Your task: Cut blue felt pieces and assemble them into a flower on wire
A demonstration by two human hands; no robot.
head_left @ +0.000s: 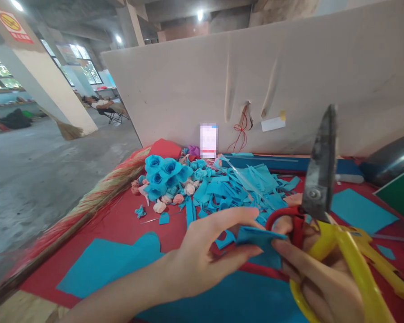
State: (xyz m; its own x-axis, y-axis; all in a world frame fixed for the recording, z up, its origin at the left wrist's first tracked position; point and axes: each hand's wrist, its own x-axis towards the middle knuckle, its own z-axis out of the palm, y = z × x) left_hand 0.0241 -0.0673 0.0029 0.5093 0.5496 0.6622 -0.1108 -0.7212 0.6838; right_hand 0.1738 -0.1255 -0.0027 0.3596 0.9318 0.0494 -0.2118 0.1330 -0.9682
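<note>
My left hand (205, 251) comes in from the lower left. Its thumb and fingers close around the left end of a folded piece of blue crepe paper (267, 244). The right end is pinched by my right hand (326, 278), which also carries scissors (319, 179) with yellow handles. Their dark blades point up, away from the paper. A red handle loop (283, 214) shows behind the right fingers; whether it belongs to these scissors I cannot tell. Below both hands lies a large blue sheet (229, 296).
Blue paper flowers (163, 175), pink ones (178, 198) and a heap of blue scraps (222, 190) cover the red table (121, 222). Behind stand a lit phone (208, 140) and a pale panel (188, 85). A yellow tool (384, 264) lies right. Far left, a person (103, 105) reclines.
</note>
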